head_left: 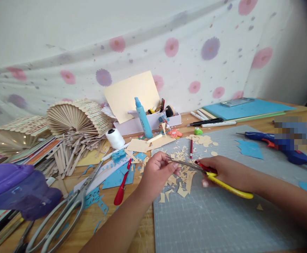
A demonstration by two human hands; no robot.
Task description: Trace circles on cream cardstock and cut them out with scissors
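Note:
My right hand [223,170] is closed around a pair of scissors [188,164] with yellow and red handles, its blades pointing left. Against the blade tips, my left hand [160,172] is closed in a pinch; whatever lies between its fingertips is hidden or too small to make out. Beneath both hands, cream paper scraps [182,189] are scattered over a grey cutting mat [195,225]. Just beyond the blades lies a red pencil [191,147]. Small cream paper cutouts [204,140] are gathered farther back on the mat.
Large metal scissors [82,196] and a purple container [24,189] stand at left. A blue glue bottle [143,119] is upright behind, beside a white thread spool [115,138]. Folded stick fans [77,117] sit at back left. A blue glue gun [277,144] lies right.

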